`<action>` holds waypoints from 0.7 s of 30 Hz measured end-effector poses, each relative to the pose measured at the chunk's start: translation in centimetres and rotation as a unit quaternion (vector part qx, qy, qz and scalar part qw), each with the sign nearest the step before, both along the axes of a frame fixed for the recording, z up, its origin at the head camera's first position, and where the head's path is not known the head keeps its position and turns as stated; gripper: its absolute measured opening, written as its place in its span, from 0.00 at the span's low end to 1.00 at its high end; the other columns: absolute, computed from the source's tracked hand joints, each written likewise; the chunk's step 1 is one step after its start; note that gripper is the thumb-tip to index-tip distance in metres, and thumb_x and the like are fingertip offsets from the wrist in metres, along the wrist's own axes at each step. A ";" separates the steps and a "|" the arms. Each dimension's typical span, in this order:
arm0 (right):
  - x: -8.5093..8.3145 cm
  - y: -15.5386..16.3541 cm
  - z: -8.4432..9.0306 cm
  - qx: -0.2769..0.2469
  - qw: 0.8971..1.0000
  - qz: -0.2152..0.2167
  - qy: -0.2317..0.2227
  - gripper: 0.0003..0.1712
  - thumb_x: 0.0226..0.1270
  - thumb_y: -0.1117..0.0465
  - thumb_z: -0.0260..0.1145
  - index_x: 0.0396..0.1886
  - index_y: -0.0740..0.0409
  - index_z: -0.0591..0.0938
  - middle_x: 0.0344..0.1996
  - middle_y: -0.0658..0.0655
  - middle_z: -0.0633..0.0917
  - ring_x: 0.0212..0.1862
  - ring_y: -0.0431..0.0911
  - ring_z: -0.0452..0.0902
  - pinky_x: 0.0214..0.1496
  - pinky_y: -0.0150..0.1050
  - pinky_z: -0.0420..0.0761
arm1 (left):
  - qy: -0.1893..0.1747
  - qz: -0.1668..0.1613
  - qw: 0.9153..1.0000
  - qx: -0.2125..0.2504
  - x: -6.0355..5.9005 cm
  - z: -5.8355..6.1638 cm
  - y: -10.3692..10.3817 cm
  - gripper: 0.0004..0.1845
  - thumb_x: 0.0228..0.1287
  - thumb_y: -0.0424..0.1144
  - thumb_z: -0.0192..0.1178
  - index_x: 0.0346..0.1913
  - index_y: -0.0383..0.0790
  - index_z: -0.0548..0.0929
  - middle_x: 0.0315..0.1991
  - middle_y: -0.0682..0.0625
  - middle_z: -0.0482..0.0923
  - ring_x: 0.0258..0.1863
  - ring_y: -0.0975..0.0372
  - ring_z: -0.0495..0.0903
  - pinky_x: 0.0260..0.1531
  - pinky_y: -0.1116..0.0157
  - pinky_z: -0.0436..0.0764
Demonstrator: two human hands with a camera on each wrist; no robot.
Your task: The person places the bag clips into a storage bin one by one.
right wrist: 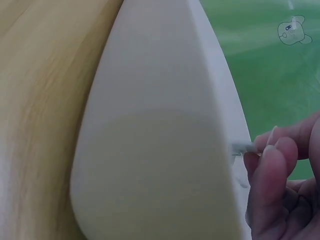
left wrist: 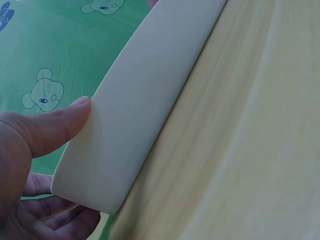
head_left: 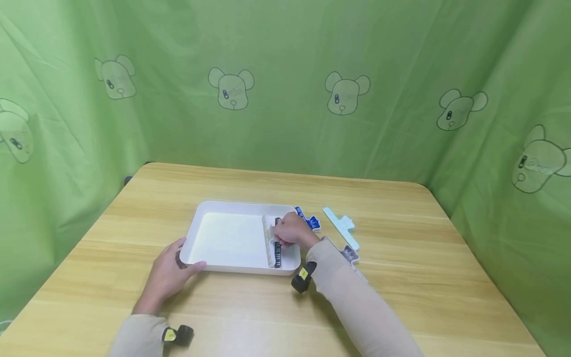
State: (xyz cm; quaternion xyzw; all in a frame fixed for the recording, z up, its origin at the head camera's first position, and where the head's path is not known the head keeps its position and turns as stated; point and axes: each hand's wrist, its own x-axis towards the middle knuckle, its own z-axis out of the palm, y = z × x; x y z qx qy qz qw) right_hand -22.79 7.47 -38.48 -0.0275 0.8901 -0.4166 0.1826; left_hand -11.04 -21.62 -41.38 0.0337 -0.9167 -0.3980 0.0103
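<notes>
A white tray (head_left: pixel 232 270) sits on the table. My left hand (head_left: pixel 167 271) grips its near left corner, thumb at the rim and fingers curled round the side, as the left wrist view shows. Over the tray's right end, my right hand (head_left: pixel 291 230) pinches a pale, clear-looking clip (head_left: pixel 268 248). In the right wrist view the thumb and fingertips (right wrist: pixel 274 162) meet on a thin pale part of it. Beside it in the tray lies a black piano-key-patterned clip (head_left: pixel 278 257), its middle hidden by the right hand.
On the table right of the tray lie a blue clip (head_left: pixel 314 223), a light turquoise clip (head_left: pixel 342 227) and a grey-and-clear clip (head_left: pixel 350 254), partly behind the right forearm. A green curtain (head_left: pixel 285 139) with mouse-head drawings surrounds the wooden table (head_left: pixel 446 277).
</notes>
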 end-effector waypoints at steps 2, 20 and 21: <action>0.0 -0.1 0.0 0.009 1.000 0.001 0.003 0.22 0.67 0.59 0.63 0.11 0.55 0.75 0.13 0.51 0.75 0.17 0.41 0.71 0.22 0.30 0.79 | 0.004 -0.001 1.000 -0.001 0.0 0.0 0.0 0.49 0.54 0.53 0.70 0.71 0.27 0.60 0.66 0.27 0.62 0.65 0.35 0.61 0.65 0.39 0.58; 0.1 -0.4 0.0 0.045 0.999 0.005 0.013 0.24 0.65 0.54 0.64 0.09 0.53 0.73 0.09 0.49 0.72 0.16 0.42 0.70 0.29 0.35 0.78 | 0.016 -0.007 1.000 -0.008 0.0 0.0 -0.1 0.49 0.55 0.52 0.70 0.70 0.27 0.60 0.65 0.26 0.63 0.64 0.35 0.62 0.64 0.38 0.58; 0.1 -0.4 0.0 0.046 0.999 0.006 0.012 0.24 0.65 0.54 0.64 0.10 0.53 0.73 0.10 0.49 0.72 0.16 0.42 0.70 0.29 0.35 0.78 | 0.014 -0.007 1.000 -0.009 0.0 0.0 -0.1 0.49 0.55 0.52 0.70 0.70 0.27 0.59 0.65 0.26 0.63 0.64 0.35 0.62 0.64 0.38 0.58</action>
